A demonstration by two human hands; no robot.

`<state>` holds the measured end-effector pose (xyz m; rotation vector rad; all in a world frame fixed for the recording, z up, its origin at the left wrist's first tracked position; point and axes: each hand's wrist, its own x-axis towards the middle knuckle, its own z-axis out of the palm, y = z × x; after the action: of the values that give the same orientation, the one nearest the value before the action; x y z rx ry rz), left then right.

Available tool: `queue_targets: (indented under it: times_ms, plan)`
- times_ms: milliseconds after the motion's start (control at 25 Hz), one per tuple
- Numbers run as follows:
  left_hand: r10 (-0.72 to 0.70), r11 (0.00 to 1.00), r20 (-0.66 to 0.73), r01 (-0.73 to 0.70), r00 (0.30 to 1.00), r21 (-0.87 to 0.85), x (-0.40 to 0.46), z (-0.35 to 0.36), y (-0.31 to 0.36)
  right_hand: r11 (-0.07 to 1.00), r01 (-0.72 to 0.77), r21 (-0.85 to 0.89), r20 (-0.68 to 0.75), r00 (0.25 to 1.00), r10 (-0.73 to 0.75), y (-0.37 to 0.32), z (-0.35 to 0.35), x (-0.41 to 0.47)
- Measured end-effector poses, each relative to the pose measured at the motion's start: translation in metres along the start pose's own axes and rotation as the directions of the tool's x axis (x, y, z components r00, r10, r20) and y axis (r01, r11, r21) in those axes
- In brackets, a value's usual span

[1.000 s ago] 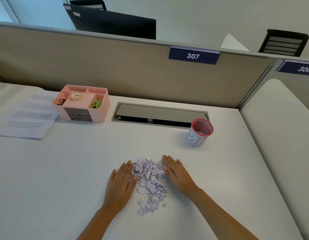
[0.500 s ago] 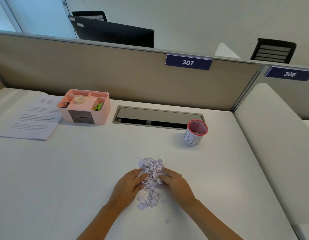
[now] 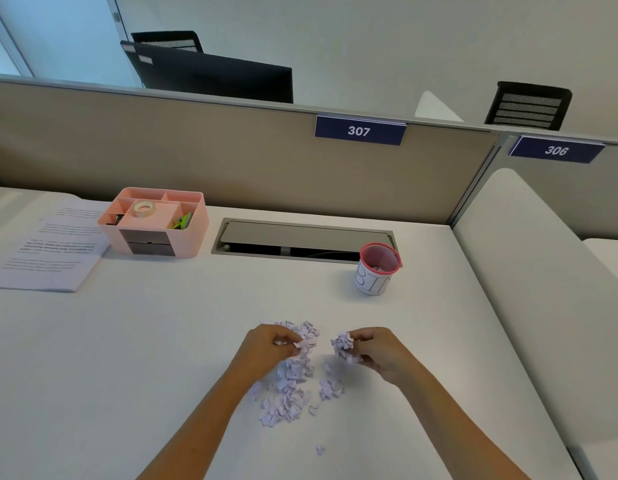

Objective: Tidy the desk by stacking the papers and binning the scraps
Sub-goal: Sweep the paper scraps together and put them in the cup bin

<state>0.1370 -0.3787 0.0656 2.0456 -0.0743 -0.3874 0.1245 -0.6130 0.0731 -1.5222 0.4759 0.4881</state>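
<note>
Both hands are down among the torn paper near the front of the desk (image 3: 127, 341). Her or his left hand (image 3: 266, 344) has its fingers curled in, pinching a clump from the top of the scrap pile (image 3: 286, 386). Just across a small gap, the right hand (image 3: 376, 348) grips its own wad of scraps (image 3: 343, 346), fingers closed round it and lifted slightly clear of the surface. Loose pieces lie spread below and between the two hands, and one stray bit (image 3: 320, 450) sits apart, nearer the desk's front edge.

Far off at the left, a stack of printed papers (image 3: 48, 247) lies flat by the back corner. Just beside it, touching or nearly so, stands a pink organiser (image 3: 155, 223) with a roll of tape (image 3: 143, 209) on its top tray, some green clips in the right-hand compartment and dark drawers in front. Further right a cable hatch (image 3: 300, 237) is set into the desk. At its right end stands the small bin (image 3: 378, 268), a pink mesh cup wrapped in a white label, upright, with a few scraps inside. It is well apart from the hands, up and to their right.
</note>
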Motion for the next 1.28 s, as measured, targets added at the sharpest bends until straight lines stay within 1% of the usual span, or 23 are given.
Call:
queue_targets:
  times_ms: [80,120,200,280,360,440,520,600,640,680,720,760,800,840,920,1000,1040,1080,1200,1280]
  plan:
    - [-0.040,0.998,0.119,0.046,0.992,-0.051,0.008,-0.001,0.021,0.994,-0.023,0.110,0.060,0.998,0.016,-0.013,-0.009,-0.001]
    - [-0.047,0.994,0.150,0.061,0.988,-0.091,0.013,-0.001,0.032,0.989,-0.019,0.148,0.073,0.997,0.008,-0.019,-0.014,-0.001]
    - [-0.038,0.985,0.164,0.064,0.986,-0.160,0.026,0.003,0.057,0.981,0.000,0.192,0.058,0.998,-0.012,-0.036,-0.024,0.003]
    - [-0.020,0.972,0.154,0.055,0.988,-0.228,0.044,0.008,0.086,0.973,0.030,0.227,0.002,0.999,-0.032,-0.059,-0.038,0.010]
    - [-0.010,0.958,0.152,0.053,0.988,-0.283,0.068,0.017,0.115,0.970,0.081,0.230,-0.095,0.994,-0.060,-0.087,-0.057,0.020]
    - [-0.013,0.965,0.153,0.052,0.988,-0.256,0.099,0.029,0.142,0.978,0.121,0.171,-0.205,0.975,-0.085,-0.115,-0.075,0.032]
    - [-0.035,0.977,0.147,0.065,0.988,-0.201,0.130,0.043,0.161,0.992,0.120,0.024,-0.291,0.951,-0.108,-0.139,-0.087,0.047]
    - [-0.068,0.987,0.129,0.086,0.989,-0.135,0.158,0.057,0.172,0.967,0.072,-0.244,-0.373,0.913,-0.162,-0.155,-0.093,0.066]
    - [-0.086,0.991,0.116,0.097,0.990,-0.094,0.169,0.063,0.175,0.904,0.032,-0.427,-0.392,0.894,-0.217,-0.160,-0.093,0.075]
    - [-0.093,0.995,0.101,0.097,0.991,-0.031,0.179,0.068,0.177,0.787,-0.016,-0.617,-0.376,0.884,-0.276,-0.164,-0.091,0.082]
    - [-0.086,0.995,0.089,0.081,0.992,0.060,0.187,0.073,0.177,0.641,-0.059,-0.766,-0.337,0.885,-0.321,-0.167,-0.088,0.088]
    - [-0.074,0.985,0.082,0.060,0.994,0.159,0.194,0.076,0.177,0.508,-0.090,-0.857,-0.294,0.894,-0.338,-0.169,-0.085,0.093]
    - [-0.065,0.969,0.082,0.043,0.995,0.241,0.199,0.079,0.177,0.441,-0.109,-0.891,-0.273,0.905,-0.327,-0.170,-0.082,0.097]
    - [-0.066,0.956,0.085,0.039,0.994,0.290,0.202,0.080,0.179,0.417,-0.128,-0.900,-0.267,0.918,-0.294,-0.171,-0.080,0.101]
    - [-0.101,0.942,0.111,0.060,0.989,0.330,0.205,0.081,0.183,0.435,-0.162,-0.886,-0.279,0.935,-0.218,-0.173,-0.076,0.104]
    - [-0.153,0.932,0.145,0.093,0.978,0.351,0.204,0.080,0.188,0.546,-0.186,-0.817,-0.307,0.941,-0.139,-0.176,-0.074,0.105]
    - [-0.175,0.932,0.164,0.110,0.971,0.345,0.203,0.079,0.191,0.614,-0.190,-0.766,-0.322,0.940,-0.110,-0.178,-0.073,0.103]
    - [-0.196,0.938,0.182,0.129,0.964,0.323,0.203,0.077,0.193,0.654,-0.188,-0.733,-0.329,0.939,-0.099,-0.180,-0.073,0.102]
    - [-0.242,0.955,0.223,0.191,0.944,0.227,0.201,0.071,0.198,0.680,-0.173,-0.713,-0.327,0.940,-0.103,-0.185,-0.076,0.100]
    - [-0.247,0.961,0.202,0.212,0.948,0.179,0.200,0.068,0.198,0.696,-0.155,-0.701,-0.319,0.941,-0.111,-0.187,-0.077,0.099]
